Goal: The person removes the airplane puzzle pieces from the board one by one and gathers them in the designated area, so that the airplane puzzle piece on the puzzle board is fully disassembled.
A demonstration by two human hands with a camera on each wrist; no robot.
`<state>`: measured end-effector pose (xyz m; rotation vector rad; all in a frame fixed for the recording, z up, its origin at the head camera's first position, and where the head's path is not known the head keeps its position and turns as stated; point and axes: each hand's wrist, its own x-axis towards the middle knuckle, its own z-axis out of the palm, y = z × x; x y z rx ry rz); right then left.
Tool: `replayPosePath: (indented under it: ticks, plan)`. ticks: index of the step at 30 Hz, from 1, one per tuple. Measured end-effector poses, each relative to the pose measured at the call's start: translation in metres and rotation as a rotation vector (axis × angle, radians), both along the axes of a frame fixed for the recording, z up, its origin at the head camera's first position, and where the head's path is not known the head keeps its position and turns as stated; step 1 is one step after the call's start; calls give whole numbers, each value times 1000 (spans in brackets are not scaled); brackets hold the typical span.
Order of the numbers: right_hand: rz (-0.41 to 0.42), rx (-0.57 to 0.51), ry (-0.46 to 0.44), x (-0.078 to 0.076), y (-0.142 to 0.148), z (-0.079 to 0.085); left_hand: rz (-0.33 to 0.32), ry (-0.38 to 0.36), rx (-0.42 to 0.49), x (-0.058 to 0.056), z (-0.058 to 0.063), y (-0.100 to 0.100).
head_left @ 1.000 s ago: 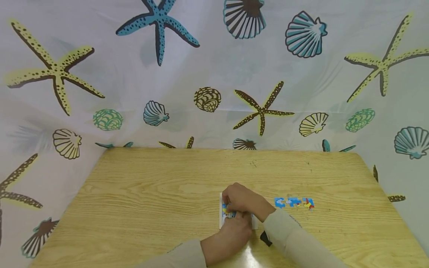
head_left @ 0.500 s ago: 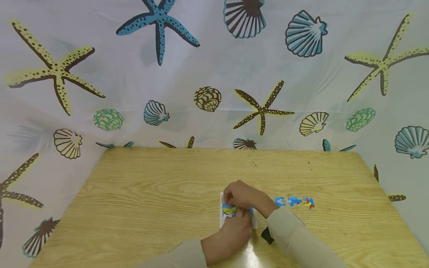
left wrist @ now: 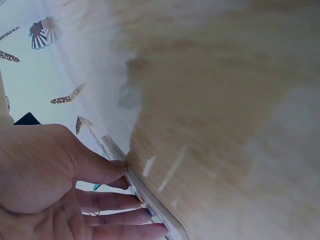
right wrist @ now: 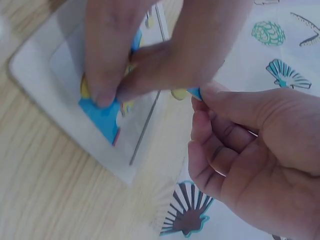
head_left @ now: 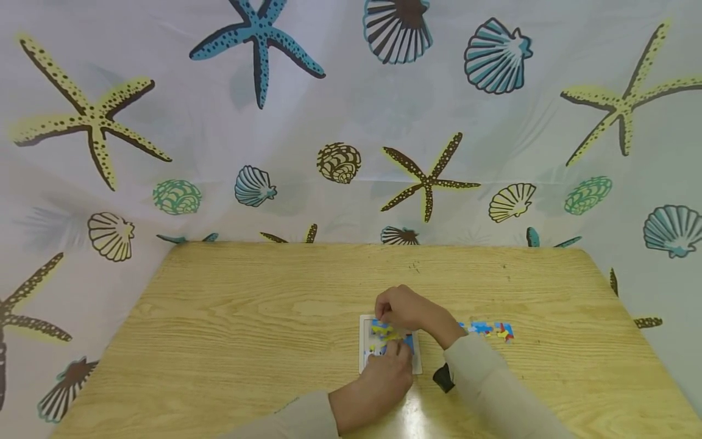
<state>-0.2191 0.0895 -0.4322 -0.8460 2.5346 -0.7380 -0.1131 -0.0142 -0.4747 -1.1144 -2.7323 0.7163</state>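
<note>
A white puzzle tray [head_left: 362, 360] lies on the table with printed puzzle pieces [right wrist: 102, 120] in it. My left hand [head_left: 381, 381] rests over its near right part, fingertips pressing on the pieces. In the left wrist view the thumb [left wrist: 107, 170] lies along the tray's edge and the other fingers reach straight over it. My right hand [head_left: 408, 308] is above the tray's far side. Between thumb and forefinger it pinches a blue and yellow puzzle piece [right wrist: 194, 93], seen almost edge-on in the right wrist view. My left hand hides part of the tray.
Several loose blue, red and yellow puzzle pieces [head_left: 503, 331] lie in a row right of the tray, partly behind the right wrist. A black strap [head_left: 443, 378] shows by the right sleeve. A patterned cloth [head_left: 340, 110] stands behind the wooden table [head_left: 247, 305].
My right hand has risen and moved away and to the right, lifting the blue and yellow piece; more of the tray's far left shows. The left hand stays nearly in place.
</note>
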Motion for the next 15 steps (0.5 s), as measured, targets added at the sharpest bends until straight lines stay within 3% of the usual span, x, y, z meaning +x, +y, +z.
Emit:
replayPosePath:
  ticks: [6, 15]
  plan:
    - [-25, 6, 39, -4, 10, 1, -4, -27, -39, -1, 3, 0]
    - [-77, 42, 0, -7, 37, 8, -20, -18, -63, -1, 3, 0]
